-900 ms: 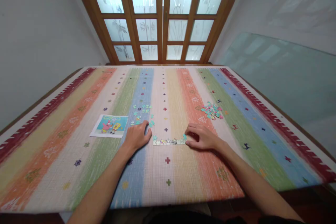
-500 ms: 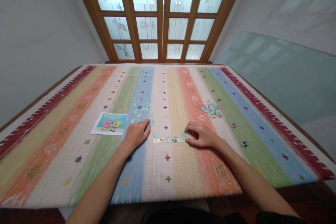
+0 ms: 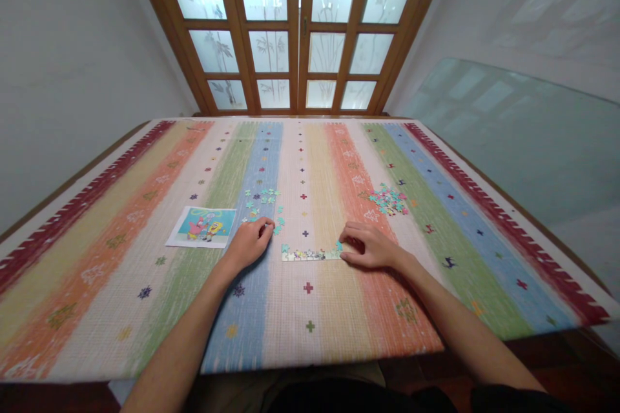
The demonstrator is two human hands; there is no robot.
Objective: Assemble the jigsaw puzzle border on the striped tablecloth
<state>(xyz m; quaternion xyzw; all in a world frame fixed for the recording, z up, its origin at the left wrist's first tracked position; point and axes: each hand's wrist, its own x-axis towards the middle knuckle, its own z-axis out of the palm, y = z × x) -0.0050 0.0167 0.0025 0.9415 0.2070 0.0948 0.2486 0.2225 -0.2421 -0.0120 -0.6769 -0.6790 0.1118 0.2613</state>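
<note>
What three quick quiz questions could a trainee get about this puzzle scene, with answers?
1. Which hand is nearer the printed picture?
2. True or false: the right hand is at one end of the joined strip.
3. Where is the dense heap of puzzle pieces? (a) on the printed picture (b) farther from the person than the right hand (c) on the joined strip

Key: 1. The left hand. 2. True. 3. b.

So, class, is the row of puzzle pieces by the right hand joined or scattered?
Joined, it appears: the puzzle row forms one straight strip, ending at the right hand. How tightly it interlocks, I cannot tell.
</note>
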